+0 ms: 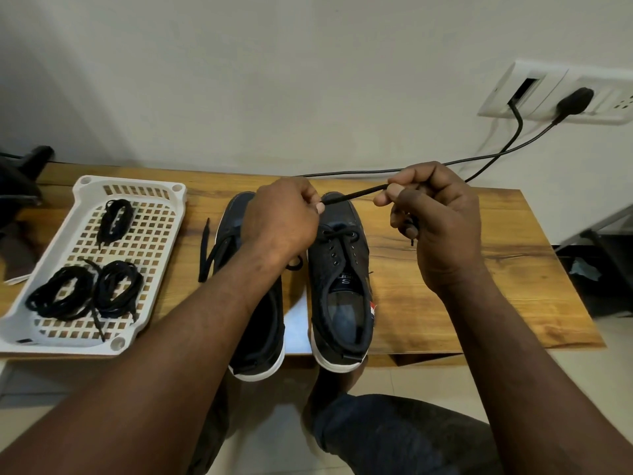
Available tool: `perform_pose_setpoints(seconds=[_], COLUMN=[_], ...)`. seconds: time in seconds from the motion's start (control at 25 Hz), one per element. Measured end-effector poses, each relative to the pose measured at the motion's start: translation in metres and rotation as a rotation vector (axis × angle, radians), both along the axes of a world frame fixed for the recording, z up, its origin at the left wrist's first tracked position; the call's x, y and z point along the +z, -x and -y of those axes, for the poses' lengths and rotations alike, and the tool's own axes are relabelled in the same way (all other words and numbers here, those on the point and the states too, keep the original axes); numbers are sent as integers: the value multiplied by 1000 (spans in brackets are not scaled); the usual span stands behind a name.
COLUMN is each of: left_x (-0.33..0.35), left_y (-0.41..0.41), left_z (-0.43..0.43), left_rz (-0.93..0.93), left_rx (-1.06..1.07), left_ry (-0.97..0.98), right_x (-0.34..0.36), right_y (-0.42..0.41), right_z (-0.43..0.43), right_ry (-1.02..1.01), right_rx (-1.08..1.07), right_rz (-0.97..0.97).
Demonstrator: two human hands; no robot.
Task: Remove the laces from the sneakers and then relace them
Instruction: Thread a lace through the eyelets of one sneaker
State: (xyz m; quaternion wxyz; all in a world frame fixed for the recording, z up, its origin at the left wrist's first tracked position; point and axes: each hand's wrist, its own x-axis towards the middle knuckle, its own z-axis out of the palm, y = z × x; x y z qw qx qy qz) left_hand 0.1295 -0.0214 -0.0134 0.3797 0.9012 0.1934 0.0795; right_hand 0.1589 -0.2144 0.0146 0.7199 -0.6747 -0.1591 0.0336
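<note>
Two dark sneakers with white soles stand side by side on the wooden table [445, 286], toes away from me. The right sneaker [339, 289] has a lace only through its front eyelets. A black lace [356, 194] is stretched taut above it. My left hand [284, 217] pinches one end and my right hand [431, 214] grips the other, with a lace tip hanging below its fingers. The left sneaker [260, 320] is partly hidden under my left forearm. A loose lace end [204, 250] trails from it onto the table.
A white perforated tray [150, 265] at the left holds three bundles of black laces [85, 293]. A wall socket [555, 92] at the upper right has two black cables [376, 171] running over the table's back edge. My knee [394, 437] is below the table front.
</note>
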Motion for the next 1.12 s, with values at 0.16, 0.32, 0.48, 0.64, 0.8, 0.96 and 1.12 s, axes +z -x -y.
perform_pose_setpoints(seconds=[0.16, 0.32, 0.48, 0.64, 0.8, 0.96, 1.12], left_x=[0, -2, -1, 13, 18, 15, 12], left_y=[3, 4, 4, 0, 8, 14, 18], left_z=[2, 1, 7, 5, 0, 7, 22], left_rz=[-41, -214, -117, 148, -78, -193, -216], left_rx=[21, 55, -24, -14, -133, -172, -256], left_ry=[-71, -243, -162, 149, -98, -349, -257], right_x=[2, 3, -1, -4, -4, -6, -12], right_y=[0, 2, -1, -8, -12, -6, -6], right_z=[0, 2, 3, 6, 13, 4, 0], right_ry=[-81, -128, -87, -72, -129, -15, 202], right_rx=[39, 78, 64, -143, -287, -85, -72], right_rz=[-42, -58, -71, -137, -136, -142, -57])
